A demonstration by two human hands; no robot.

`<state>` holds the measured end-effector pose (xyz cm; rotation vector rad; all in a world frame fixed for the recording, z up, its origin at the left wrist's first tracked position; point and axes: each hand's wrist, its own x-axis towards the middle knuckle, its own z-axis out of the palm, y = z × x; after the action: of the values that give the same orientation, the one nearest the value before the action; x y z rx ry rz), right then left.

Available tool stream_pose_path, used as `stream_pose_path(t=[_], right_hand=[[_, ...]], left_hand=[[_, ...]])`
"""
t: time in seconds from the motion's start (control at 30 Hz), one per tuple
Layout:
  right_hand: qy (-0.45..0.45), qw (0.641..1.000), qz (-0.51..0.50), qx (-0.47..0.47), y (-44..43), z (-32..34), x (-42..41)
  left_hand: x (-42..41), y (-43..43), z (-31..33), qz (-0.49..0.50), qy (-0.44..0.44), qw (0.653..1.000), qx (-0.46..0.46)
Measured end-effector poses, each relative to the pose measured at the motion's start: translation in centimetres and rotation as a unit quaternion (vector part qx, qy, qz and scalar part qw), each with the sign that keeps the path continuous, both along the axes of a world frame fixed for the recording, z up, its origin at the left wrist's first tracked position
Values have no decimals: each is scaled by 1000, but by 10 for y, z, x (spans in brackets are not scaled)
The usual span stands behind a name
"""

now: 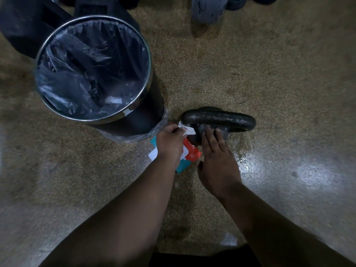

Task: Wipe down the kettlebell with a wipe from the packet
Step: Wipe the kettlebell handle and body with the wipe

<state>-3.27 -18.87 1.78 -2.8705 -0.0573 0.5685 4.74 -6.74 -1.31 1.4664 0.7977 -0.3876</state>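
A black kettlebell (219,118) stands on the speckled floor, its thick handle running left to right and glistening wet. My left hand (168,141) pinches a white wipe (187,130) against the handle's left end. My right hand (215,151) lies flat on the kettlebell's body below the handle, fingers spread. The wipe packet (189,154), orange and teal with a white flap, lies on the floor under my left wrist, partly hidden.
A round bin (92,68) with a metal rim and a clear liner stands close to the left of the kettlebell. Dark gym equipment (208,8) sits at the top. A small white scrap (229,240) lies near my body.
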Motion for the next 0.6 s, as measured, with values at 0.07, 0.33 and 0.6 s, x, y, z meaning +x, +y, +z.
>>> stream_pose_path(t=[0.07,0.33,0.6], right_hand=[[5,1000,2,1,0,0,0],[10,1000,2,-2,1,-5,0],[17,1000,18,-3,0,0,-1]], left_hand=[[1,-4,3,-11,22,1000,-13],[-3,-5,1,36,18,999,-35],[-4,0,3,22,11,999,-34]])
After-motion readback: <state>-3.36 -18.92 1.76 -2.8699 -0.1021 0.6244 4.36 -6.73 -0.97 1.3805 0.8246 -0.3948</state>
